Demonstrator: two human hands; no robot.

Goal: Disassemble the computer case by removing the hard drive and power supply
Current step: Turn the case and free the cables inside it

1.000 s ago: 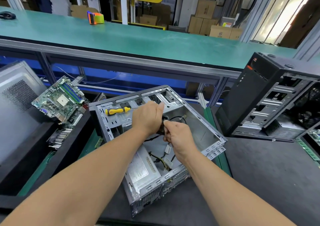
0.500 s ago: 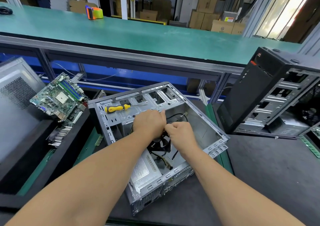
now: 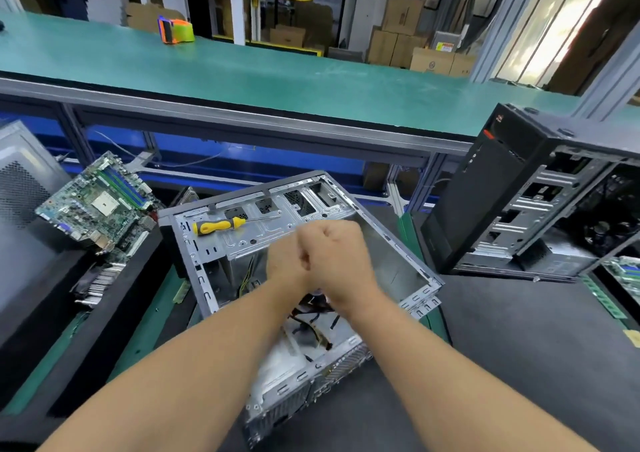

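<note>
The open grey computer case [image 3: 393, 242] lies on its side on the black mat. Both my hands are over its middle, knuckles up and pressed together. My left hand [image 3: 285, 261] and my right hand [image 3: 337, 255] are curled round a dark bundle of cables [image 3: 311, 306] that hangs below them; the grip itself is hidden. The silver power supply [image 3: 277, 368] sits in the case's near corner, blurred, with yellow and black wires running to it. I cannot make out a hard drive.
A yellow-handled screwdriver [image 3: 218, 225] lies on the case's far bracket. A loose motherboard [image 3: 100, 205] and a grey side panel [image 3: 20, 191] are at the left. A second black case [image 3: 519, 205] stands at the right. A green bench [image 3: 311, 80] with a tape dispenser [image 3: 175, 30] runs behind.
Both hands have come closer together and risen above the case, drawing the cable bundle up with them. The screwdriver and case stay where they were.
</note>
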